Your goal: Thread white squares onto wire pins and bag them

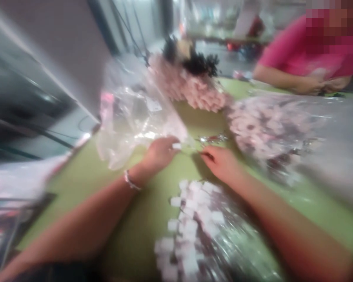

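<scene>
My left hand (161, 152), with a pale bracelet at its wrist, is closed over the green table (155, 199). A small white piece (176, 146) shows at its fingertips, like those in the pile nearer to me. To its right my right hand (222, 162) is closed in a pinch. Something thin and dark seems to be at its fingers, too blurred to name. Just beyond it lies a small shiny metal tool with red on it (213, 138). Between my forearms sits a clear plastic bundle with many white tags or blocks (188, 223).
Crumpled clear plastic bags (135, 117) lie beyond my left hand. Pink bunched pieces with dark foliage (194, 88) stand at the back. A plastic-wrapped pale pink bundle (261, 125) is at right. Across the table sits a person in a pink top (300, 51), hands on the table.
</scene>
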### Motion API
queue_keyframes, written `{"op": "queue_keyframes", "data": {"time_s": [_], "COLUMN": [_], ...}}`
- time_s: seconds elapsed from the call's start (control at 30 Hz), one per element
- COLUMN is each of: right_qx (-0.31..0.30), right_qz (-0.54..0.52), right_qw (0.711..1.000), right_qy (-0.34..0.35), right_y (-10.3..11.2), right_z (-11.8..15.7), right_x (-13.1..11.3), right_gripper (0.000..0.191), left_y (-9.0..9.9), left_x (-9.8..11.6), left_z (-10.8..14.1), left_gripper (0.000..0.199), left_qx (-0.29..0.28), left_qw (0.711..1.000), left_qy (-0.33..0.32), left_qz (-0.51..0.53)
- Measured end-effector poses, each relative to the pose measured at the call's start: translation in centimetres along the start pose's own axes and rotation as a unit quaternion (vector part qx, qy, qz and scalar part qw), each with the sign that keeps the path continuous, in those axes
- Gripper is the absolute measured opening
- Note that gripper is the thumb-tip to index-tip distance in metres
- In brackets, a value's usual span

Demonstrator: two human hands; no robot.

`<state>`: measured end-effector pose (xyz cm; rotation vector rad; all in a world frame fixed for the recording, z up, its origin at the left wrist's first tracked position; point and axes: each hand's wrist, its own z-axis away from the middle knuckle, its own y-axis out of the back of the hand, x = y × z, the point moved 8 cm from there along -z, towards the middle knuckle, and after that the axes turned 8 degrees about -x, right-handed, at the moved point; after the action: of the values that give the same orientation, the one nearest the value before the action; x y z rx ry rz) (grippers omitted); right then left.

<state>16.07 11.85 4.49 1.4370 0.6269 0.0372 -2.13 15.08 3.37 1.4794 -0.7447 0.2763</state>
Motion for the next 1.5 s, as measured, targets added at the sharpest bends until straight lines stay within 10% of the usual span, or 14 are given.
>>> {"op": "queue_keyframes", "data": {"time_s": [0.4, 0.8, 1.1, 1.5], "right_qx": [0.106, 0.126, 0.195, 0.172], "right_qz": [-0.04, 0.107, 0.204, 0.233], "right_qw": [0.989, 0.975, 0.944, 0.934], "right_qy": [0.09, 0.146, 0.169, 0.21], "right_y": [3.0, 2.6, 2.6, 2.0], "right_z": [1.9, 2.4, 3.1, 3.6], "right_x": [-0.8, -2.0, -3.0, -4.2], "right_gripper": [0.017, 0.029, 0.025, 0.028], "left_y": [-3.3, -4.2, -4.5, -4.7], "left_x": [1.0, 1.6, 1.1, 2.0], "left_z": [0.9, 1.4, 1.3, 1.6], "left_gripper": [0.034, 0.026, 0.027, 0.026], "left_qx": [-0.138, -0.187, -0.206, -0.209], "left_qw": [0.874, 0.795, 0.838, 0.773], "left_qy": [0.043, 0.065, 0.056, 0.067], "left_qz": [0.463, 0.573, 0.501, 0.595]}}
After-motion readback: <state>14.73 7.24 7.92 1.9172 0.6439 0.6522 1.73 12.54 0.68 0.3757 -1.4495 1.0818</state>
